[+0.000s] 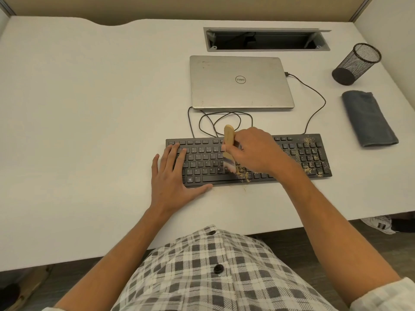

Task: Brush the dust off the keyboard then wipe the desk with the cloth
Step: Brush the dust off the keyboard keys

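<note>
Black full-size computer keyboard (292,153): lies flat near the front middle of the white surface (89,108). Tan dust specks (311,153) scattered over its number pad at the right end; a further clump at the front edge by the space bar, a few grains spilled onto the surface just in front.

Small brush with a pale wooden handle (229,140): upright and slightly tilted, bristles down on the middle keys. Right hand (256,151) grips the handle, fingers curled round it.

Left hand (173,176): laid flat on the keyboard's left end, fingers straight and spread, thumb along the front edge.

Folded grey-blue cloth (368,118): on the surface to the right, beyond the keyboard's right end, apart from it.

Silver laptop, lid closed (240,83): behind the keyboard. A thin black cable (314,90) runs from its right side to the keyboard's rear; more black cable loops lie between the two.

Black wire-mesh pen cup (357,63): tipped on its side, behind the cloth.

Grey cable hatch, lid raised (265,40): set in the surface behind the laptop.

Checked shirt (202,277): bottom of view.
</note>
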Available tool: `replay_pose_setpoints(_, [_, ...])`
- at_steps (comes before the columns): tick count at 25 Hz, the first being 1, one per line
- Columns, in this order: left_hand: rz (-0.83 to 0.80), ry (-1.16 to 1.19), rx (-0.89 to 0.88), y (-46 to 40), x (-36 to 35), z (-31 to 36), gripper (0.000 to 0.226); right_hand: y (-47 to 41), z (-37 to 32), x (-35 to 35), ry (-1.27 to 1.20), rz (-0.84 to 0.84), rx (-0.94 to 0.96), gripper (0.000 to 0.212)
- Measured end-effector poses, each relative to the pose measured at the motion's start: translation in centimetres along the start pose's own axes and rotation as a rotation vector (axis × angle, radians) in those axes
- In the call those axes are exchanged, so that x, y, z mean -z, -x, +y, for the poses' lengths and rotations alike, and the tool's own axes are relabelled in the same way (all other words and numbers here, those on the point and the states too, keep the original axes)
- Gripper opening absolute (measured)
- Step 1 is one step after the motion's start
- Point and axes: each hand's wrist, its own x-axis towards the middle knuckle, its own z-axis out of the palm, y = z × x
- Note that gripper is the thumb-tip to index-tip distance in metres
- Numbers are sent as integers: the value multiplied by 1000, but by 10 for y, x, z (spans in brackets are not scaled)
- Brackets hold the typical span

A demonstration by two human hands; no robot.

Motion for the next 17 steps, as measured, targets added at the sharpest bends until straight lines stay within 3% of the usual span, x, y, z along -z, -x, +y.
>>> replay_pose_setpoints(2, [-2,-2,-2,0,0,0,116,-1,5,0,-17,67,-28,44])
replay_pose_setpoints(6, [2,4,0,0,0,0,116,0,10,-1,-69,-61,-25,39])
replay_pose_setpoints(9, [0,2,-6,0,0,1,116,2,9,-4,-83,78,-26,39])
replay_pose_setpoints(12, [12,-1,-6,0,-1,-1,116,1,9,-2,-102,-17,-11,40])
replay_pose_setpoints(17, [12,-3,-14,-1,-1,0,115,2,9,-5,-57,43,-19,40])
